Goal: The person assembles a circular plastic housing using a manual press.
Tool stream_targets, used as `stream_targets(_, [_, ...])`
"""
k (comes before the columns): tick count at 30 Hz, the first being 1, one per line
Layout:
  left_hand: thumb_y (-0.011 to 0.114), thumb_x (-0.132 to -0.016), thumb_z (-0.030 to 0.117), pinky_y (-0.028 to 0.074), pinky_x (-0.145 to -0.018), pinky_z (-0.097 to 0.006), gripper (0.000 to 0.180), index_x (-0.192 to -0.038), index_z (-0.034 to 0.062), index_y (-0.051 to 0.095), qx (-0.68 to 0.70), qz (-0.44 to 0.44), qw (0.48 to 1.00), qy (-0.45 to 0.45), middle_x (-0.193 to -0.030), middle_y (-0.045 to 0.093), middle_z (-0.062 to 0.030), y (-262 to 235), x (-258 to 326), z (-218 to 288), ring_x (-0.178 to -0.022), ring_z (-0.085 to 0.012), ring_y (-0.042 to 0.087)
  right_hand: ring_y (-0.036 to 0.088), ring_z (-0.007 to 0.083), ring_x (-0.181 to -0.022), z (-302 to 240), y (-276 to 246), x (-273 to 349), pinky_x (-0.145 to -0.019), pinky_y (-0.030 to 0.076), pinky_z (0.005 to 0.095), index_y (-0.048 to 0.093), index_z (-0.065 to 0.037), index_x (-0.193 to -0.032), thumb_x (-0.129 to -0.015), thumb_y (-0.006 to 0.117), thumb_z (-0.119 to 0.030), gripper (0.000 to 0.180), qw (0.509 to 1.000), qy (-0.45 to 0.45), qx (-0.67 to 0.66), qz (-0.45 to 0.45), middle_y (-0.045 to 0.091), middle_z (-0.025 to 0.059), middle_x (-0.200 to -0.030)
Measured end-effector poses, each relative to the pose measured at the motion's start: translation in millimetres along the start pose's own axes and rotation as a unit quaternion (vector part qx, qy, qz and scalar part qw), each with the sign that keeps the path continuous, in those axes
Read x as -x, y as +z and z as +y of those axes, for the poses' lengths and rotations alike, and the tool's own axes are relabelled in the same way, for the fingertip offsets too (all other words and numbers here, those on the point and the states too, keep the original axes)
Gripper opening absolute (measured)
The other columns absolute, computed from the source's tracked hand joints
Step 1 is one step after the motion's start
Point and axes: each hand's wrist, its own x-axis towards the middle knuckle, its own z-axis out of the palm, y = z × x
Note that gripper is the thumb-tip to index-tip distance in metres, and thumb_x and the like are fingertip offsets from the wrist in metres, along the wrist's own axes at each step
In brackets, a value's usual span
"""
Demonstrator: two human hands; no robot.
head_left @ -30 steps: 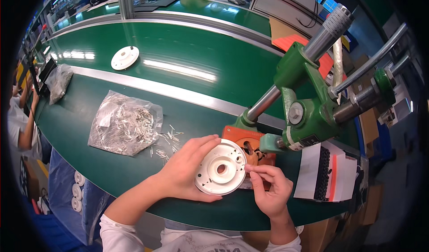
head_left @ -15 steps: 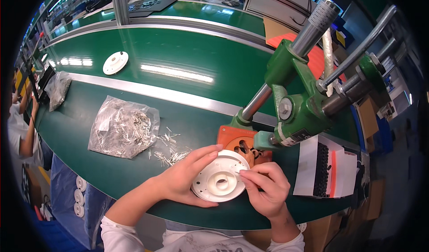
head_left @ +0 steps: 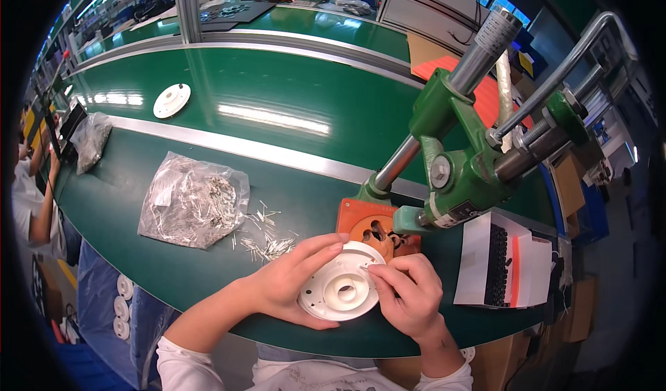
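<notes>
A white round plastic disc [head_left: 320,288] with a raised ring hub and small holes is held tilted over the near edge of the bench. My left hand [head_left: 286,281] grips it by its left rim, thumb below and fingers above. On the right, my right hand [head_left: 411,292] pinches a thin metal pin [head_left: 364,268] between thumb and forefinger, its tip at the disc's face; whether it sits in a hole I cannot tell. Loose metal pins [head_left: 269,244] lie scattered beyond my left hand, beside an open clear plastic bag [head_left: 193,202] full of them.
A green hand press [head_left: 451,172] with an orange base fixture [head_left: 350,214] stands just beyond the disc. At right is a white box [head_left: 475,259] of black parts. Another white disc [head_left: 171,100] lies on the green conveyor belt [head_left: 277,79]. More discs [head_left: 122,308] sit in a blue-lined bin lower left.
The disc on the conveyor has shifted slightly left. The held disc has dipped a little toward me, and my right hand's pinch has moved slightly left over its face.
</notes>
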Motion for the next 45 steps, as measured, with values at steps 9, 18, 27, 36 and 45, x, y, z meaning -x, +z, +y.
stream_targets(9, [0.100,-0.065,0.031,0.049,-0.112,-0.047,0.124,-0.162,-0.0001,0.028,0.006,-0.020,1.000,-0.001,-0.155,0.043,-0.0294,3,1,6,-0.138,-0.0440,0.052,0.065,0.0216,-0.077,6,-14,-9,-0.061,0.054,0.0323,0.078,-0.004,-0.106,-0.071,0.077,0.001,0.036,0.988,-0.117,0.047,-0.090,0.066,0.0051,-0.092])
stream_targets(18, [0.101,-0.061,0.032,0.042,-0.117,-0.047,0.137,-0.166,-0.0004,0.017,0.067,-0.027,0.996,-0.051,-0.155,0.043,-0.0246,0,-1,7,-0.143,-0.0406,0.045,0.063,0.0220,-0.073,2,-18,-15,-0.060,0.052,0.0332,0.082,-0.007,-0.109,-0.069,0.080,0.003,0.041,0.988,-0.089,0.009,-0.125,0.065,0.0041,-0.089])
stream_targets(27, [0.102,-0.057,0.033,0.042,-0.116,-0.046,0.145,-0.167,0.0009,0.014,0.089,-0.005,0.995,-0.052,-0.153,0.046,-0.0242,-3,0,5,-0.139,-0.0386,0.049,0.062,0.0200,-0.073,-2,-26,-21,-0.060,0.053,0.0329,0.079,-0.004,-0.117,-0.078,0.075,0.004,0.041,0.991,-0.060,-0.006,-0.119,0.063,0.0038,-0.088])
stream_targets(36, [0.107,-0.045,0.024,0.041,-0.118,-0.045,0.161,-0.169,0.0029,0.006,0.246,-0.041,0.958,-0.139,-0.153,0.048,-0.0270,-48,-2,5,-0.139,-0.0345,0.054,0.067,0.0242,-0.069,-8,-18,-16,-0.063,0.055,0.0353,0.073,0.002,-0.121,-0.089,0.070,0.003,0.032,0.994,0.094,-0.043,-0.031,0.067,0.0116,-0.086])
stream_targets(45, [0.107,-0.037,0.029,0.042,-0.117,-0.043,0.168,-0.168,-0.0019,0.008,0.221,0.054,0.966,-0.121,-0.150,0.051,-0.0275,-95,7,-7,-0.137,-0.0343,0.057,0.066,0.0301,-0.090,0,24,-31,-0.078,0.056,0.0400,0.073,0.001,-0.107,-0.085,0.074,-0.001,0.022,0.991,0.002,-0.033,-0.128,0.066,0.0118,-0.094])
